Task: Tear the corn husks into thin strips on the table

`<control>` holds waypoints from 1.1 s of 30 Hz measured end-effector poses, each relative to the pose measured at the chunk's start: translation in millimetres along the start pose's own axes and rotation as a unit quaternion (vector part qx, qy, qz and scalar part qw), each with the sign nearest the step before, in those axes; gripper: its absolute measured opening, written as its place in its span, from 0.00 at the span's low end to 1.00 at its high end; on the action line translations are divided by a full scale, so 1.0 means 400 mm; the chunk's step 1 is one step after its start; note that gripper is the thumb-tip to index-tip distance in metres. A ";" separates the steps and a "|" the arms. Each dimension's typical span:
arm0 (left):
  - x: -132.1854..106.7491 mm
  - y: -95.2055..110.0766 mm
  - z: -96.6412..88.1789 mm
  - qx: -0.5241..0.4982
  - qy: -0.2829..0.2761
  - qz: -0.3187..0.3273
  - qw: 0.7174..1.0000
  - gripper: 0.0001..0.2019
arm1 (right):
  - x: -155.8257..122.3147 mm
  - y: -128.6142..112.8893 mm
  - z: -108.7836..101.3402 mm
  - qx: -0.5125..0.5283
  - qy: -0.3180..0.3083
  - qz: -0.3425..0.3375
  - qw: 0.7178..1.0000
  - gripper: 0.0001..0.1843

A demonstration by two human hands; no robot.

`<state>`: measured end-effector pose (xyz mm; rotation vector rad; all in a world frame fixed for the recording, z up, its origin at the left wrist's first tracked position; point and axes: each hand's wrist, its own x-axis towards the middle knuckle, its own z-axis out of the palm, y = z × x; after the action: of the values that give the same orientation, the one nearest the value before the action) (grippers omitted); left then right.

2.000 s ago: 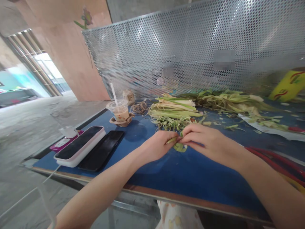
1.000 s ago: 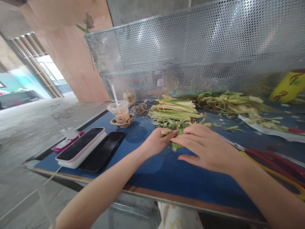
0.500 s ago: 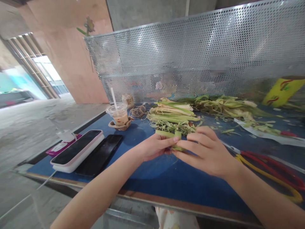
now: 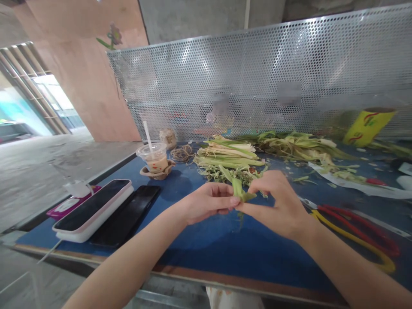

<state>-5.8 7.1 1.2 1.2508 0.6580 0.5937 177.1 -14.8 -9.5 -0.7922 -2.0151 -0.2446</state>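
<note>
A folded strip of green corn husk (image 4: 237, 187) is held above the blue table, between my two hands. My left hand (image 4: 209, 201) pinches its lower part between thumb and fingers. One end of the strip sticks up and away to the upper left. At the right, my right hand (image 4: 273, 204) is closed in a pinch on the short end, thumb below and fingers curled above. Just beyond the hands lie a heap of shredded green bits (image 4: 214, 173) and a stack of flat pale-green husks (image 4: 228, 155).
Red- and yellow-handled scissors (image 4: 354, 227) lie right of my right arm. Loose husks (image 4: 299, 146) pile up before the perforated metal panel (image 4: 199, 86). A drink cup (image 4: 153, 158), twine (image 4: 182, 153), a black phone (image 4: 128, 214) and a pink-edged phone (image 4: 96, 206) are at left. A yellow tube (image 4: 368, 126) leans far right.
The husk strip has been turned and refolded: its long end now points up and left, its short end right. My right fingers have curled in closer. The view has shifted slightly.
</note>
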 end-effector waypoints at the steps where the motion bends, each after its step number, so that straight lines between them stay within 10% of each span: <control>1: -0.001 0.001 0.000 -0.004 -0.004 -0.008 1.000 0.15 | -0.001 0.000 0.000 0.008 0.003 0.000 1.000 0.10; 20: -0.002 0.009 -0.007 -0.069 -0.031 -0.028 0.997 0.12 | -0.006 -0.007 0.012 0.051 0.060 0.015 0.997 0.21; 33: 0.014 0.007 -0.017 -0.115 0.128 0.029 0.985 0.11 | -0.003 -0.038 -0.001 0.046 -0.020 0.000 0.999 0.15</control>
<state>-7.0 16.0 1.9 0.9888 0.7456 0.8643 168.2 -27.3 -8.3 -0.7446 -2.0483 -0.1360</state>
